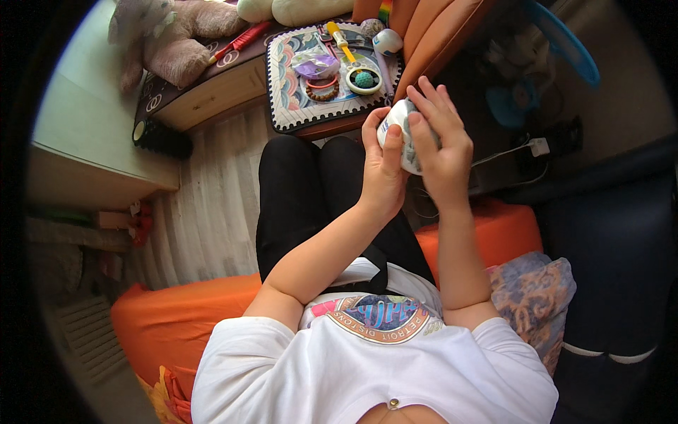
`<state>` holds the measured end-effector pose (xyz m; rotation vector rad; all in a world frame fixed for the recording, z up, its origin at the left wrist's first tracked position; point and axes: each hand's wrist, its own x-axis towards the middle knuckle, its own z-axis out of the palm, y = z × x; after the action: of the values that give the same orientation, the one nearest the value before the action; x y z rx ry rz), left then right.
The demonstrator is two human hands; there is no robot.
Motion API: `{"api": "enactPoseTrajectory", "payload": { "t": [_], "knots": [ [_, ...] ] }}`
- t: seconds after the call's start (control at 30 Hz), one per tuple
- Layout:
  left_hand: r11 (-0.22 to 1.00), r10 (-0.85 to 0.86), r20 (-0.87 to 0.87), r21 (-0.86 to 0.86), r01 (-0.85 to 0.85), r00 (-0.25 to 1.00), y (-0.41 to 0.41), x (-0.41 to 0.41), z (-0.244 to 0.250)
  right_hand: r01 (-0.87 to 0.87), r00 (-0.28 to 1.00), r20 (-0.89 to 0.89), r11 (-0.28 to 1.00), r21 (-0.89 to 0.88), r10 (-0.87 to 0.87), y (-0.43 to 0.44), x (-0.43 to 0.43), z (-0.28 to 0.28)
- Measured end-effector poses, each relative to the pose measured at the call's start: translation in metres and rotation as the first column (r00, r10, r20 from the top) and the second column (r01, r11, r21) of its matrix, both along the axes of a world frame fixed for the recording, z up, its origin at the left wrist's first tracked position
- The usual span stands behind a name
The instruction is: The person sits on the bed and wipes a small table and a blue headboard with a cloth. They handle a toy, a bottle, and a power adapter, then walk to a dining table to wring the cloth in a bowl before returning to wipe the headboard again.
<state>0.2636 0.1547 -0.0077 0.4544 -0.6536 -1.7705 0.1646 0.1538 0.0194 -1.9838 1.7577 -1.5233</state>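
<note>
My left hand (384,164) grips a small white jar-like container (390,124) that bears blue writing, thumb in front and fingers around its near side. On its other side, my right hand (442,143) lies against the grey end, thumb in front and fingers extended upward. Whether the right hand grips the container cannot be made out. Both hands are above the right side of my lap. Beyond my knees, a patterned square seat pad (288,114) carries a purple plastic packet (316,64), a brown bead bracelet (323,96), and a cream ring (349,85) around a green textured ball (364,79).
Also on the pad are a yellow-handled tool (341,40) and a white container (388,41). An orange-brown chair back (442,40) rises at right. A plush toy (175,50) and a red comb-like object (241,41) lie far left. A white plug (539,147) sits right.
</note>
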Motion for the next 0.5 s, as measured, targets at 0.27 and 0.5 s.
{"api": "enactPoseTrajectory", "payload": {
  "t": [0.27, 0.5],
  "knots": [
    [0.996, -0.022, -0.086, 0.087, 0.029, 0.996, -0.007, 0.003, -0.008, -0.134, 0.288, 0.957, 0.991, 0.013, 0.027, -0.007, 0.007, 0.001],
    [0.991, -0.088, -0.103, 0.095, 0.098, 0.991, -0.012, 0.000, -0.017, 0.174, 0.982, -0.026, 0.949, -0.263, -0.188, 0.019, 0.034, -0.027]
  ]
}}
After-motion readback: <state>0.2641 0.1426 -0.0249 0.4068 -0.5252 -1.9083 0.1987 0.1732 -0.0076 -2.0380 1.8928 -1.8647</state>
